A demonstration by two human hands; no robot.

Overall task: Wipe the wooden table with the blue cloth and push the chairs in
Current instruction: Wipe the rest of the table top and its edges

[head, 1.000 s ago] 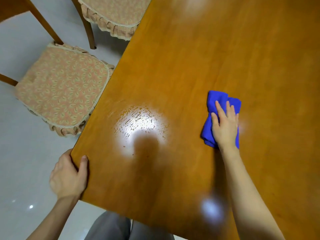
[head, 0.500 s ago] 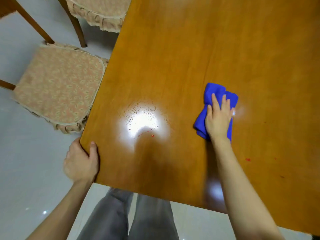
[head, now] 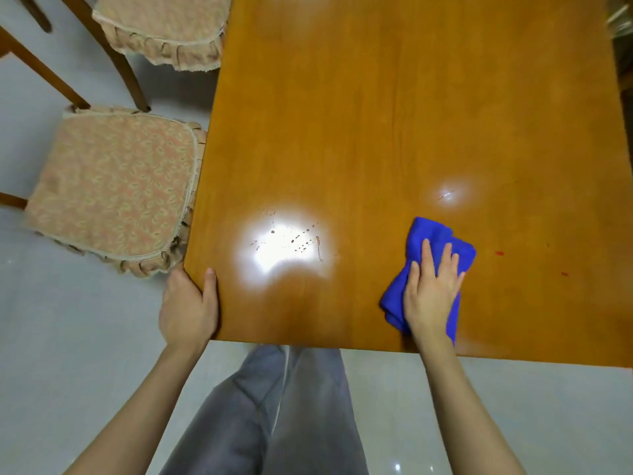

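Note:
The wooden table point(head: 394, 114) fills the upper right of the head view. A crumpled blue cloth point(head: 435, 245) lies near its front edge, and my right hand point(head: 430, 293) presses flat on it with straight fingers. My left hand point(head: 188, 310) grips the table's front left corner, thumb on top. Small dark red specks point(head: 298, 240) show in a bright light reflection between my hands. Two more red spots point(head: 499, 252) sit right of the cloth. Two chairs with patterned cushions stand left of the table: a near chair point(head: 113, 186) and a far chair point(head: 161, 25), both pulled out.
Grey tiled floor point(head: 68, 354) lies left of and below the table. My grey trouser legs point(head: 274, 413) stand right at the front edge. Wooden chair legs point(head: 44, 68) cross the upper left. Something dark sits past the table's right edge.
My right hand has drawn the blue cloth back toward the front edge. The view has pulled back, showing more floor and my legs. My left hand still holds the corner.

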